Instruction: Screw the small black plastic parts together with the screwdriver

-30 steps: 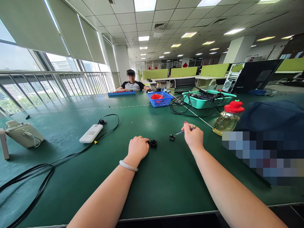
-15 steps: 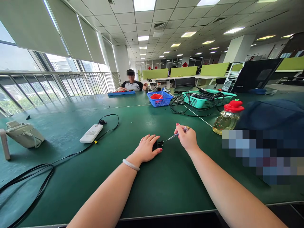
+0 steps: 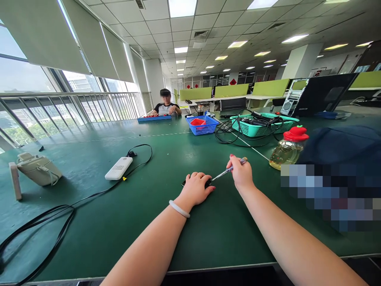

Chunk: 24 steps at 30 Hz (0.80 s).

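Note:
My left hand [image 3: 197,187] rests on the green table [image 3: 125,222] with its fingers curled over a small black part [image 3: 207,183], which is mostly hidden under them. My right hand [image 3: 241,173] is closed round a small screwdriver [image 3: 228,170] with a clear handle. Its metal tip points left and down at the black part, right at my left fingertips. A pale bangle sits on my left wrist.
A white power bank [image 3: 119,168] with a black cable lies left of my hands. A bottle with a red cap [image 3: 288,147] stands at right, next to a dark blue cloth. Blue basket [image 3: 201,124] and teal basket [image 3: 258,127] sit farther back. A person sits at the far end.
My left hand opened, reached right and has now curled over the black parts. My right hand brought the screwdriver tip leftward to them. The view shifted slightly.

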### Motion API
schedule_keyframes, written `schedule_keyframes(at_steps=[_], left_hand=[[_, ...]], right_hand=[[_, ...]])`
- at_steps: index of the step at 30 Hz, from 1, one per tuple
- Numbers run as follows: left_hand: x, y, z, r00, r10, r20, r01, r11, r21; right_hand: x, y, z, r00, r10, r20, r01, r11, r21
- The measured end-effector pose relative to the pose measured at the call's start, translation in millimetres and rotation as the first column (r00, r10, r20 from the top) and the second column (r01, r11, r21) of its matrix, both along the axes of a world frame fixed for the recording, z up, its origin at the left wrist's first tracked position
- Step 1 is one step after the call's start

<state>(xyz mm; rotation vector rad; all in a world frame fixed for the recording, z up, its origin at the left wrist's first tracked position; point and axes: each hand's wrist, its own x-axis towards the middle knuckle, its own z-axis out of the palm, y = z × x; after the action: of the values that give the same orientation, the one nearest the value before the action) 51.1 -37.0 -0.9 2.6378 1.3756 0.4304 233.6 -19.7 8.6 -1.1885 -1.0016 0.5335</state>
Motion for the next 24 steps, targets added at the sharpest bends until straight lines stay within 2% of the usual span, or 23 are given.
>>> schedule_keyframes(at_steps=[3,5,9,12,16,19,24], left_hand=[[0.6,-5.6,-0.3,0.996,-0.079,0.035,0.079,0.997,-0.002],[-1.3,-10.7,0.2,0.993,-0.113,0.037,0.113,0.993,-0.014],[-12.4,-23.5,3.7,0.991,-0.135,0.005,0.135,0.99,-0.049],[-35.1,-32.9,7.0,0.995,-0.101,-0.019,0.099,0.993,-0.066],[-92.1,-38.5,10.2,0.999,0.027,-0.042,-0.03,0.997,-0.077],[-150.9,-36.5,11.0,0.986,0.162,-0.05,-0.166,0.982,-0.09],[-249.2,-30.5,11.3,0.936,0.351,-0.034,-0.353,0.935,-0.039]], right_hand=[[7.4,5.0,-2.8,0.982,-0.05,-0.183,0.062,0.996,0.059],[10.8,7.4,-4.5,0.969,-0.065,-0.239,0.081,0.995,0.06],[11.6,8.9,-6.4,0.967,-0.066,-0.244,0.083,0.995,0.06],[8.4,7.5,-5.7,0.97,-0.034,-0.243,0.05,0.997,0.06],[4.8,6.0,-2.9,0.962,-0.001,-0.272,0.021,0.997,0.069],[5.1,7.4,-2.2,0.943,0.023,-0.333,0.005,0.997,0.081],[7.5,9.9,-2.7,0.935,0.031,-0.354,-0.005,0.997,0.072]])
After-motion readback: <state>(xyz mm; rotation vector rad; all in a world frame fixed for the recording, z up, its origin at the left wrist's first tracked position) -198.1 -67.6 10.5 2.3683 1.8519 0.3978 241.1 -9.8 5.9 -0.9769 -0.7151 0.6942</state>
